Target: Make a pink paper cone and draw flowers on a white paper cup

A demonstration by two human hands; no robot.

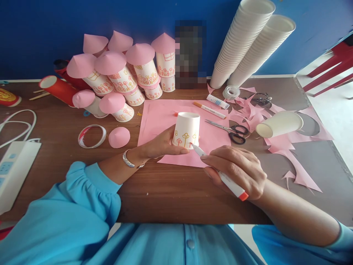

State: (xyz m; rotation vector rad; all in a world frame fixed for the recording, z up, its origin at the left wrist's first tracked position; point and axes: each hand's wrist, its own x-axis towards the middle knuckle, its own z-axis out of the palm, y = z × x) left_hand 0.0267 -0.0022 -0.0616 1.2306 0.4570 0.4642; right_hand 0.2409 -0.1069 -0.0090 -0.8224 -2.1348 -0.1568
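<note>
A white paper cup (188,123) stands upside down in the grip of my left hand (162,142), slightly above or on the pink paper sheet (157,117). Yellow and red-orange flowers are drawn around the cup's lower part. My right hand (238,169) is closed around a white marker (230,184) with an orange-red end. The marker's tip touches the cup near its rim, at a small red stroke. To the right of the cup lie black-handled scissors (235,131), an orange-capped marker (209,109) and a glue stick (217,101).
Decorated cups with pink cone tops (110,62) stand at the back left. Two tall stacks of paper cups (242,36) lean at the back right. Pink scraps (298,158) and a lying cup (280,124) are at right; a tape roll (92,136) and power strip (18,169) at left.
</note>
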